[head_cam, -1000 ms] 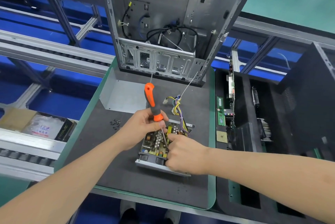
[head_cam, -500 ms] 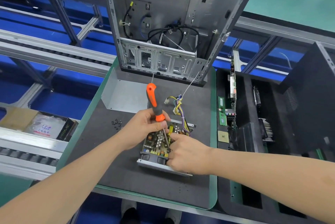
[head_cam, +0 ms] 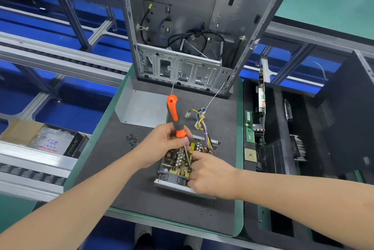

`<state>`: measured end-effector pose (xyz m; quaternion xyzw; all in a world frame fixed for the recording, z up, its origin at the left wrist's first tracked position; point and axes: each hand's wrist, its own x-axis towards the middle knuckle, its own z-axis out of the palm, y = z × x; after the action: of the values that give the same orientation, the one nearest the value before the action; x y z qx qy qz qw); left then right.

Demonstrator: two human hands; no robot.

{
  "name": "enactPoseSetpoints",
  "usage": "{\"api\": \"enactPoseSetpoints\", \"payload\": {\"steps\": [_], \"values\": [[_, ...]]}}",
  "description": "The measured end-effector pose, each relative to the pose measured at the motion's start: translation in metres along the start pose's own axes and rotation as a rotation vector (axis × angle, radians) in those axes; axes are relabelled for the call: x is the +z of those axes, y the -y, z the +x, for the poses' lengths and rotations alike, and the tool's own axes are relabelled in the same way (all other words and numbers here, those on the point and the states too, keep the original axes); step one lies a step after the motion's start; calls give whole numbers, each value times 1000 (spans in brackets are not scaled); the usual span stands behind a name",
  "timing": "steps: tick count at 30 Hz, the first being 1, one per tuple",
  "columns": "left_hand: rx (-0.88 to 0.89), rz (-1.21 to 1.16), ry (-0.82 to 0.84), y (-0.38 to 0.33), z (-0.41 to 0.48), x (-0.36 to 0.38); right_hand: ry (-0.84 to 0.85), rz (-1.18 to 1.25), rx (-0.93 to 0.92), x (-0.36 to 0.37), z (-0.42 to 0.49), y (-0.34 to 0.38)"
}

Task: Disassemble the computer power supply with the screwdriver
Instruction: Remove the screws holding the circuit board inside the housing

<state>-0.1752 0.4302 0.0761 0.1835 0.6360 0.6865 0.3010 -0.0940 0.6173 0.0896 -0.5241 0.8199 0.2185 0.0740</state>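
The screwdriver (head_cam: 175, 117) stands almost straight up. Its orange top leans a little away from the person, and its thin metal tip points down into the power supply (head_cam: 178, 163). The left hand (head_cam: 162, 146) holds the screwdriver low on the handle, with fingers and thumb wrapped round the grey and orange part. The power supply is an open metal box lying flat on the dark tabletop (head_cam: 141, 193). Inside it sits a board full of small parts, and a bunch of yellow and purple wires (head_cam: 202, 121) comes out of its far end. The right hand (head_cam: 210, 175) holds the near right corner of the power supply with curled fingers, and one finger reaches toward the tip of the screwdriver. So the tool is between the two hands, with its tip just beside the right hand. A small pile of dark screws (head_cam: 132, 138) lies on the tabletop to the left of the left hand. A flat grey metal cover (head_cam: 139, 108) lies further back. Behind it stands an open computer case (head_cam: 182, 27) with black cables inside. To the right, a black tray (head_cam: 273, 108) holds green boards standing on edge.
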Motion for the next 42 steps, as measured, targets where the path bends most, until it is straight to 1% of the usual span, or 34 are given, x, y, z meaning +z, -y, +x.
{"api": "enactPoseSetpoints", "payload": {"steps": [6, 10, 12, 14, 15, 16, 18, 19, 20, 21, 23, 24, 25, 27, 29, 31, 33, 37, 42], "values": [[-4, 12, 0, 0, -1, 1, -68, -6, -7, 7, -1, 1], [-12, 29, 5, -1, -1, 0, -114, 55, -17, 2, -3, -1], [-4, 42, 10, -2, -1, 1, -120, 191, -11, -7, -8, -9], [3, 49, 17, -4, 0, 1, -141, 477, 25, -16, -15, -22], [6, 47, 24, -6, 1, 2, -152, 639, 102, -24, -21, -29], [11, 51, 35, -7, 1, 3, -192, 779, 227, -32, -27, -35], [21, 89, 62, -14, 2, 7, -382, 924, 526, -46, -39, -47], [27, 117, 82, -17, 1, 10, -491, 986, 645, -52, -45, -54], [31, 147, 103, -21, 1, 14, -575, 1072, 722, -61, -51, -61], [35, 179, 123, -25, 1, 19, -629, 1156, 754, -69, -56, -68], [40, 254, 157, -28, 3, 27, -629, 1255, 730, -82, -62, -79], [46, 301, 172, -28, 4, 31, -592, 1257, 710, -88, -61, -81], [53, 346, 187, -27, 5, 33, -549, 1209, 712, -92, -59, -80], [44, 374, 216, -22, 4, 38, -458, 1001, 769, -96, -52, -77], [9, 337, 241, -17, 2, 40, -307, 847, 805, -96, -44, -71], [-6, 378, 262, -15, -1, 40, -209, 848, 805, -90, -39, -66], [-6, 413, 282, -13, -2, 38, -196, 881, 810, -84, -38, -64], [-24, 274, 335, -19, -3, 32, -270, 901, 841, -80, -39, -61], [-53, 269, 363, -25, -2, 32, -296, 908, 842, -78, -37, -57]]}}
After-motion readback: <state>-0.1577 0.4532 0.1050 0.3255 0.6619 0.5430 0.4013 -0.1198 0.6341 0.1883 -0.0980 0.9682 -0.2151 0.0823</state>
